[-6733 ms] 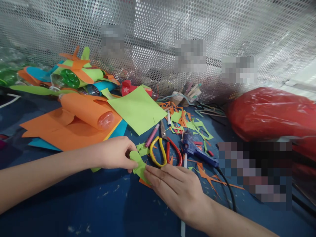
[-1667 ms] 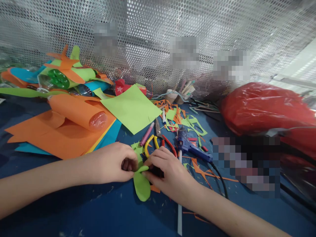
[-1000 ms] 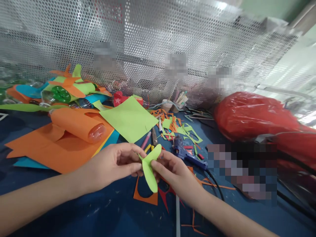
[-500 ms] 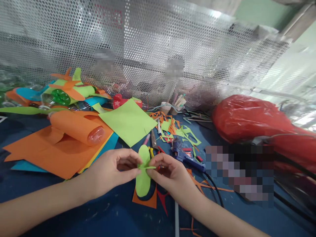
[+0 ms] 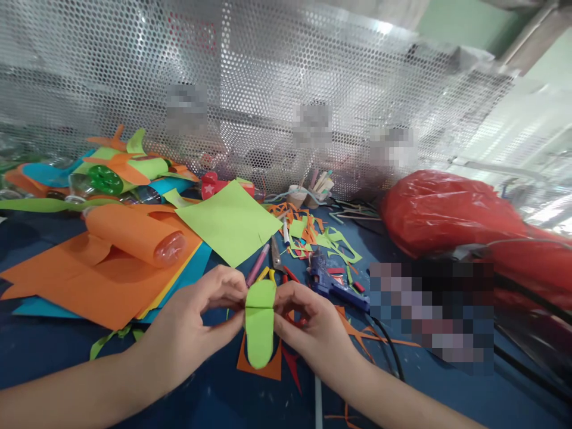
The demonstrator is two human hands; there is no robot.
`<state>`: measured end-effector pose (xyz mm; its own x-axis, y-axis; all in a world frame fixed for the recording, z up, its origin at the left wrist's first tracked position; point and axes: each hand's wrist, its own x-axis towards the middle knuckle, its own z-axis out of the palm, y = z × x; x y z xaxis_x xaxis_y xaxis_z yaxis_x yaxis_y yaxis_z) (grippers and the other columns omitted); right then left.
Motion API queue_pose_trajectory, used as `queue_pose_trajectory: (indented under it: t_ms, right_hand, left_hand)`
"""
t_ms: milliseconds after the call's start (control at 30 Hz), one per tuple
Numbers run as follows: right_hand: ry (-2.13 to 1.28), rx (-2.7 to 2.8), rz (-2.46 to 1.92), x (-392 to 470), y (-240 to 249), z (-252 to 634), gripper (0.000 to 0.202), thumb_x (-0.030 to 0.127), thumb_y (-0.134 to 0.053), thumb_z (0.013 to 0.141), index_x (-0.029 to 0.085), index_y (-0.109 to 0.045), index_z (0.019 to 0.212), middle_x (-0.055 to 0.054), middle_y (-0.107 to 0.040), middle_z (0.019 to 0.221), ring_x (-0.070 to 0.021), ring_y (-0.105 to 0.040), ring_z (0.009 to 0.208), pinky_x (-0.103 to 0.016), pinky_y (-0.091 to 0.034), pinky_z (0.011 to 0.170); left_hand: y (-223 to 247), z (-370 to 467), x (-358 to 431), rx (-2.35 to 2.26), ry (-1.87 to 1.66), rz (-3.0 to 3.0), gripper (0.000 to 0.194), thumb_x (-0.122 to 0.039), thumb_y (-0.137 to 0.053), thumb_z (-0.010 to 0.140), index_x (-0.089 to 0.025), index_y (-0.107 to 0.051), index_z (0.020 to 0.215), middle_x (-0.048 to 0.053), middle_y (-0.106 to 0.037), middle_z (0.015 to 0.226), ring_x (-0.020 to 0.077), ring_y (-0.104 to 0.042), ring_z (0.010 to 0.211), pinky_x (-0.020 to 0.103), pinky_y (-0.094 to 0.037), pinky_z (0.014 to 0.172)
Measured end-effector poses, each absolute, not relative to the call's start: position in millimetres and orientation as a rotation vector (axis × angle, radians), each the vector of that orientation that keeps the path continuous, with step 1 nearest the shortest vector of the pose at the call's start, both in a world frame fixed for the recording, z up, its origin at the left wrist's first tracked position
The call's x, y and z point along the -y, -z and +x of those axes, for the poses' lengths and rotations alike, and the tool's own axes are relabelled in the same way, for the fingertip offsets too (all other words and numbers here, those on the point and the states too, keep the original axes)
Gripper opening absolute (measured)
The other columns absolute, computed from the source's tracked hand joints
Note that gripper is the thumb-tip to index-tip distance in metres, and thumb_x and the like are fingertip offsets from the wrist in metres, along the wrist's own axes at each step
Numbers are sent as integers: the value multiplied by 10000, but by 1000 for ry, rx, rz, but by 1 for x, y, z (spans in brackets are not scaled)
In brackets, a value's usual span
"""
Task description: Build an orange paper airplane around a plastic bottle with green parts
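Observation:
A light green paper piece [image 5: 260, 333] with rounded ends stands upright between my hands, with a crease across its upper part. My left hand [image 5: 203, 316] pinches its left edge at the crease, and my right hand [image 5: 308, 319] pinches the right edge, fingers closed. Below it lies an orange paper piece [image 5: 270, 366] with a curved cut. Just behind are a pink pen [image 5: 258, 264], scissors [image 5: 276, 255] and yellow handles [image 5: 263, 274]. To the right of these rests a blue glue gun [image 5: 333, 285].
Orange sheets [image 5: 111, 286] with an orange-wrapped bottle [image 5: 134, 234] lie left. A green square sheet [image 5: 230, 220] sits behind the hands. Paper scraps [image 5: 308, 229], brush cups [image 5: 297, 195] and a red plastic bag [image 5: 451, 208] are farther back, before a perforated metal screen [image 5: 268, 71].
The green piece has turned flatter toward the camera, its small raised fold no longer sticking out to the right. My left hand has moved slightly left, uncovering green scraps beside the orange sheets.

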<state>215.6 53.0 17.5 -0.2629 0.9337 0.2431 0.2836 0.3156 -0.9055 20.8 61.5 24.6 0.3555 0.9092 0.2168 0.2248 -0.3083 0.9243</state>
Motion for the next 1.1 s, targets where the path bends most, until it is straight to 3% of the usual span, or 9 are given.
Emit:
queue_pose_trajectory:
  t_ms: [200,433,567,733,967,1100]
  right_hand:
    - [-740,1860,-1145,-48,-20,217,115,79,-562,736,185,-602,757,2,-584,729,-115,-547,671,-217,-441,608]
    - [-732,1904,-1127,-46,-22,217,101,102,-531,769,183,-589,786,-4,-585,749,-114,-551,683,-212,-442,613]
    - [-822,1855,-1111,-46,-23,217,79,117,-521,785,178,-571,776,0,-584,740,-107,-552,663,-208,-441,610]
    - [-1061,1673,-1174,-51,-18,214,115,255,-535,831,174,-555,752,18,-542,665,-102,-511,602,-213,-414,560]
    - [-1226,1509,-1202,-57,-13,212,189,327,-587,787,178,-531,685,33,-509,621,-94,-490,573,-224,-415,558]
    - [-1245,1487,-1144,-57,-16,213,168,320,-616,780,195,-505,795,26,-544,697,-103,-521,619,-232,-445,586]
  left_hand:
    - [-25,20,-61,-1014,-970,1793,110,-252,-597,815,-255,-513,886,-34,-647,867,136,-664,869,217,-536,785]
    - [-28,22,-63,-1044,-943,1744,169,-318,-619,799,-247,-519,915,-3,-658,867,178,-658,894,262,-537,784]
    - [-24,22,-64,-1015,-928,1667,182,-301,-619,805,-253,-504,937,-6,-661,873,170,-656,878,263,-528,785]
    - [-16,22,-69,-957,-916,1525,201,-247,-618,810,-267,-459,929,-43,-642,829,136,-644,846,238,-507,775]
    - [-17,23,-69,-917,-916,1469,200,-248,-559,847,-268,-404,972,-29,-654,845,139,-653,803,252,-514,737]
    - [-17,23,-72,-916,-882,1473,172,-269,-549,849,-260,-408,947,-19,-659,824,151,-658,788,267,-516,704]
